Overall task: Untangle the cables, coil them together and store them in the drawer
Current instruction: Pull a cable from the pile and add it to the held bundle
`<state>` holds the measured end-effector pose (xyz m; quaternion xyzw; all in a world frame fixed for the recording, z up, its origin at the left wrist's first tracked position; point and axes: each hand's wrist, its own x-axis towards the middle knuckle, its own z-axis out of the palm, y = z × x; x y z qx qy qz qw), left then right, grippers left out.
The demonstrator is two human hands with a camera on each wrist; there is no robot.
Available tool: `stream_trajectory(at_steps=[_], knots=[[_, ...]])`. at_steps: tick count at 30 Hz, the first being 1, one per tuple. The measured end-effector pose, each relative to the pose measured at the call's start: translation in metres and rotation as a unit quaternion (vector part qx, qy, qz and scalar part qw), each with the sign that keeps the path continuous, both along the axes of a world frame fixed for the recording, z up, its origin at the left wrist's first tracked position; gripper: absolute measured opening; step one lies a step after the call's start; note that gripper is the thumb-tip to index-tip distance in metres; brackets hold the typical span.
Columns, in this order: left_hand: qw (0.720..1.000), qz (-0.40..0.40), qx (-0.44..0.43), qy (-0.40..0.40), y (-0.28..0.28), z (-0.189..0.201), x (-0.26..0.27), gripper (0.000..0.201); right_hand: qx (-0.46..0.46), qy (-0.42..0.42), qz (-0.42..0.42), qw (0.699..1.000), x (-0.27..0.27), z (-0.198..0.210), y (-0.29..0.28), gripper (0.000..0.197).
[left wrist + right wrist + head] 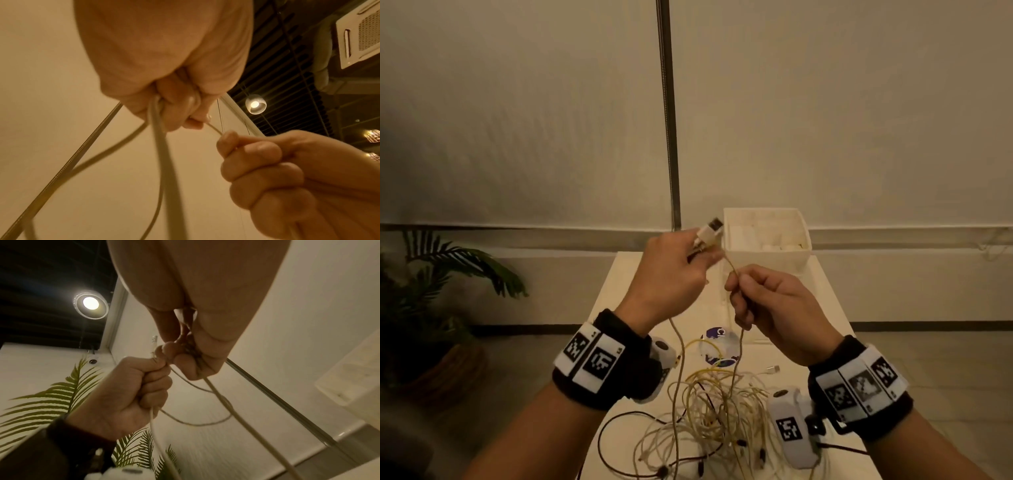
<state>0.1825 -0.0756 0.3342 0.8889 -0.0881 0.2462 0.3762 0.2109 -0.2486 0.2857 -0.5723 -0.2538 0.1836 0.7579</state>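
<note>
A tangle of white, yellow and dark cables [709, 421] lies on the white table [630, 284] near its front edge. My left hand [674, 270] is raised above the table and grips a white cable [158, 146] just below its USB plug [711, 230], which sticks up past the fingers. My right hand [756, 301] is close beside it, thumb and fingers pinching the same cable [216, 391] a short way down. From both fists the cable hangs down into the tangle. The white drawer box [767, 257] stands behind the hands.
A round purple-and-white sticker [717, 346] lies on the table beyond the tangle, and a loose white plug [773, 369] to its right. A potted palm [441, 284] stands on the floor at the left. A dark vertical strip [667, 113] runs down the wall behind.
</note>
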Motion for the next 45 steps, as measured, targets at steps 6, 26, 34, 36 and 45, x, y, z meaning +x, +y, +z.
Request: stream_trajectory(at_steps=[6,26,34,36,45], knots=[[0.969,0.133,-0.194,-0.074,0.026,0.021,0.012,0.019,-0.073,0.018,0.011,0.997,-0.006,-0.053,-0.001,0.022],[0.992,0.049,-0.091,-0.073,0.000,0.016,0.011,0.015,-0.022,0.016,0.011,1.000,0.000,-0.034,-0.009,0.023],[1.000,-0.015,-0.012,-0.010,0.006,0.004,0.005,0.042,-0.082,0.048,-0.054,0.994,-0.006,-0.065,-0.007,0.029],[0.995,-0.078,0.052,0.030,-0.001,-0.001,0.002,0.038,-0.076,0.046,-0.055,0.995,-0.006,-0.052,-0.004,0.030],[0.999,-0.021,-0.030,-0.038,-0.008,-0.004,0.007,0.014,-0.008,0.008,0.003,1.000,-0.001,-0.005,-0.006,0.027]])
